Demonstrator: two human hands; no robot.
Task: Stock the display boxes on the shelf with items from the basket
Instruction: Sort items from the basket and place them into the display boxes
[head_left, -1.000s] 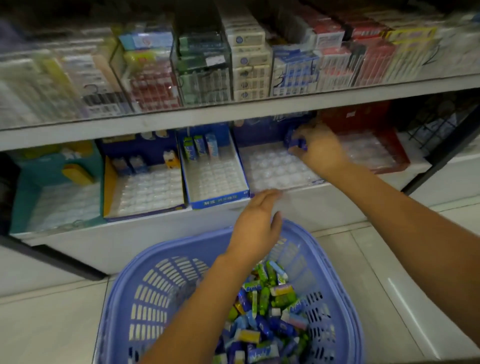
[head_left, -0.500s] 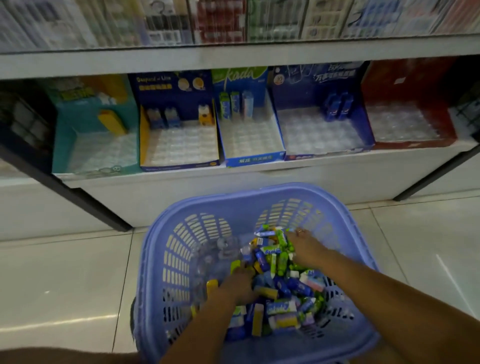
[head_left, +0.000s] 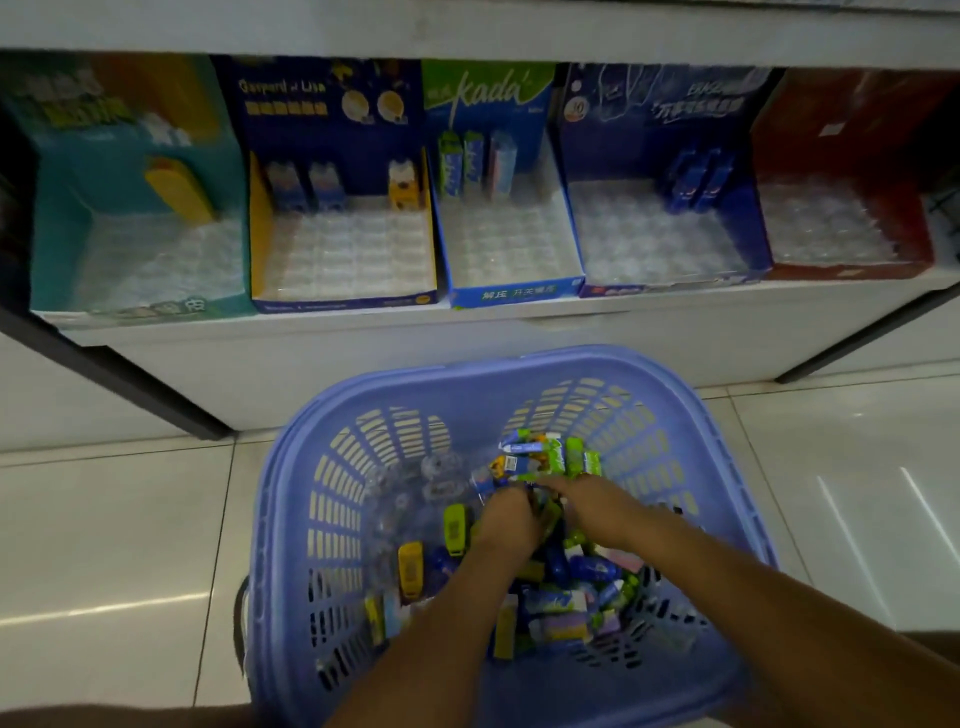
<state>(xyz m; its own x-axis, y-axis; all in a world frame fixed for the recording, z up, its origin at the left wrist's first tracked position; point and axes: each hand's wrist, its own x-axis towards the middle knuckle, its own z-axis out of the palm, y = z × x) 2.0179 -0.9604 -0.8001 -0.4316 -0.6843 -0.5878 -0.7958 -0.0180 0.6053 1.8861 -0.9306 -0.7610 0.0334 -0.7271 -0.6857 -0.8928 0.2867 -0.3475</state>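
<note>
Both forearms bare (no sleeves, watch or rings visible).

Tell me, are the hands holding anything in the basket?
Cannot be told: both the left hand and right hand are dug into the small packs, and their fingers are hidden.

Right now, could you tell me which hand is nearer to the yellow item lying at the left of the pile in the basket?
Left. The left hand is just right of the yellow item; the right hand is farther right, beyond the left hand.
</note>
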